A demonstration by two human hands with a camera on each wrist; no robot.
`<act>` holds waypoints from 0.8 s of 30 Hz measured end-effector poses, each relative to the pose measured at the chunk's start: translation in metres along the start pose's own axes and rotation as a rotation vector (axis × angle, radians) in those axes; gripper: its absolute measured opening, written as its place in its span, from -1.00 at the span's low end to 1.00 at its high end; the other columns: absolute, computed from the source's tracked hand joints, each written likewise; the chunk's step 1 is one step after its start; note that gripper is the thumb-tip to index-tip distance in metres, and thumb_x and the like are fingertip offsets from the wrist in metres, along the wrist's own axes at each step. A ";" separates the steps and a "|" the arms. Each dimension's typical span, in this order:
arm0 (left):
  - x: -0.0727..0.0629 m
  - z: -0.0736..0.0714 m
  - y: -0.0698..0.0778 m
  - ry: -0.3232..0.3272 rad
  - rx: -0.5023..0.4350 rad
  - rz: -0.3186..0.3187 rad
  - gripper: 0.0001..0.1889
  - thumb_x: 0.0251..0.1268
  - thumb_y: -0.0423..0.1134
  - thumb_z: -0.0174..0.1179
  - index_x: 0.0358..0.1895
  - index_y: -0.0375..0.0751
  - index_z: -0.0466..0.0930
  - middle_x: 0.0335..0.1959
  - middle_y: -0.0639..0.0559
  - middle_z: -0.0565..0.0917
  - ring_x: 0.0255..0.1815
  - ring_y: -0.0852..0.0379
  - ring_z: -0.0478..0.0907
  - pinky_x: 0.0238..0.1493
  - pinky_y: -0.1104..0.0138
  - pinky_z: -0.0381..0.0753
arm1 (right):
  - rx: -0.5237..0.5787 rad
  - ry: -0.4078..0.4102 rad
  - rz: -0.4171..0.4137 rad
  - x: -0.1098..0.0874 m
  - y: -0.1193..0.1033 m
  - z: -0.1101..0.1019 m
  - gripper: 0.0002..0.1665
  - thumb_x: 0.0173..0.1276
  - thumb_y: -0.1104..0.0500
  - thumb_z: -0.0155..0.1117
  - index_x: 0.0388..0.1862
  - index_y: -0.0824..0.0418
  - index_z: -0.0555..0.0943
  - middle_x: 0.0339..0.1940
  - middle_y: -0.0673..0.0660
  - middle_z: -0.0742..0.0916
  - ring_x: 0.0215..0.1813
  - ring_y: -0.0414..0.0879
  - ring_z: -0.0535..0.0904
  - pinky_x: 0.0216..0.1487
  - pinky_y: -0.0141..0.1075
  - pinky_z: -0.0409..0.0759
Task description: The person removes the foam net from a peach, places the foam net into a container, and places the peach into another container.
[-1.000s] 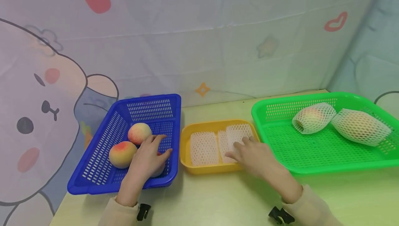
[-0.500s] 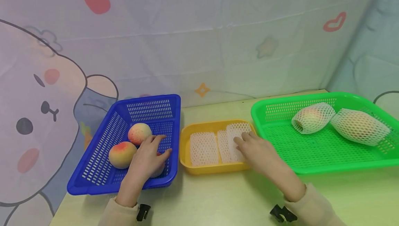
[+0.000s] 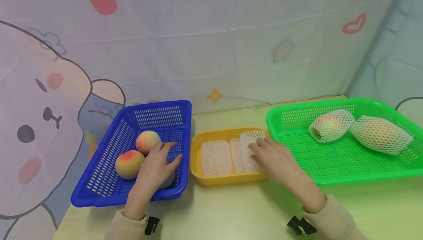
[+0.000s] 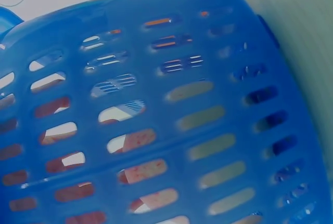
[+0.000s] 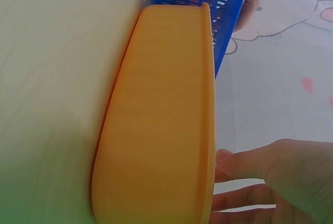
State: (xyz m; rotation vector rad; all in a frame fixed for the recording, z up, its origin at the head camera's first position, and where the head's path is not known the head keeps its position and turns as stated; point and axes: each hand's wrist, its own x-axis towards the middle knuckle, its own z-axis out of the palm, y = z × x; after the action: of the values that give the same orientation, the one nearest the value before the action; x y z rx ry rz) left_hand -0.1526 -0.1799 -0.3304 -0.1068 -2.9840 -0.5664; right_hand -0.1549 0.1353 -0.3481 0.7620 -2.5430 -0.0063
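In the centre tray (image 3: 218, 180), your right hand (image 3: 275, 159) has shifted right at the foam sleeve (image 3: 248, 155); grip cannot be told. In the left basket (image 3: 186, 148), your left hand (image 3: 156, 168), thumb and forefinger apart, adjoins the near peach (image 3: 167, 181); sleeve pickup appears incomplete.

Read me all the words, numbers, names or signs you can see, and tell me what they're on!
None: I can't read any words, numbers, labels or brands on the blue basket, peaches, yellow tray, white foam nets or green basket.
The backdrop shows only pictures: a cartoon animal face, hearts and a faint star.
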 end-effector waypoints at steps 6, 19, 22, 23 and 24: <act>-0.001 -0.001 0.003 0.004 -0.015 0.001 -0.45 0.39 0.08 0.03 0.33 -0.15 0.39 0.26 -0.23 0.47 0.31 -0.21 0.40 0.26 -0.18 0.40 | 0.008 0.023 -0.004 0.000 0.002 -0.002 -0.77 0.20 0.13 0.38 -0.19 0.17 0.61 -0.39 0.06 0.61 -0.30 -0.02 0.51 -0.40 -0.25 0.53; -0.007 0.004 0.019 0.032 -0.039 0.064 -0.43 0.38 0.07 0.06 0.33 -0.17 0.39 0.22 -0.23 0.52 0.27 -0.20 0.45 0.20 -0.12 0.48 | 0.047 0.037 0.023 0.003 0.008 -0.009 -0.73 0.27 0.12 0.31 -0.08 0.19 0.64 -0.25 0.10 0.69 -0.16 0.02 0.59 -0.25 -0.17 0.61; -0.008 0.005 0.023 0.029 -0.020 0.055 -0.42 0.37 0.09 0.05 0.34 -0.14 0.37 0.23 -0.20 0.51 0.28 -0.17 0.45 0.16 -0.13 0.50 | 0.063 0.034 0.041 0.003 0.011 -0.011 -0.72 0.29 0.11 0.29 -0.06 0.19 0.64 -0.23 0.10 0.70 -0.16 0.03 0.60 -0.22 -0.14 0.62; -0.009 0.006 0.024 0.030 -0.012 0.057 -0.42 0.36 0.09 0.06 0.34 -0.13 0.37 0.23 -0.20 0.51 0.28 -0.17 0.46 0.15 -0.13 0.51 | 0.069 0.033 0.047 0.003 0.012 -0.012 -0.72 0.30 0.11 0.29 -0.06 0.19 0.64 -0.23 0.11 0.70 -0.16 0.03 0.60 -0.21 -0.13 0.62; -0.009 0.006 0.025 0.033 -0.006 0.062 -0.42 0.36 0.08 0.07 0.34 -0.13 0.37 0.23 -0.20 0.52 0.27 -0.16 0.46 0.15 -0.11 0.52 | 0.077 0.034 0.052 0.003 0.013 -0.013 -0.72 0.30 0.11 0.29 -0.06 0.19 0.64 -0.23 0.11 0.70 -0.17 0.03 0.60 -0.19 -0.12 0.62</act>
State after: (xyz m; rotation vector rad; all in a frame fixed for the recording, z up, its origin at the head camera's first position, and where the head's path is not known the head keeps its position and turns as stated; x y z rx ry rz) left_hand -0.1421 -0.1552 -0.3285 -0.1880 -2.9360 -0.5652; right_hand -0.1579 0.1464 -0.3335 0.7185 -2.5423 0.1208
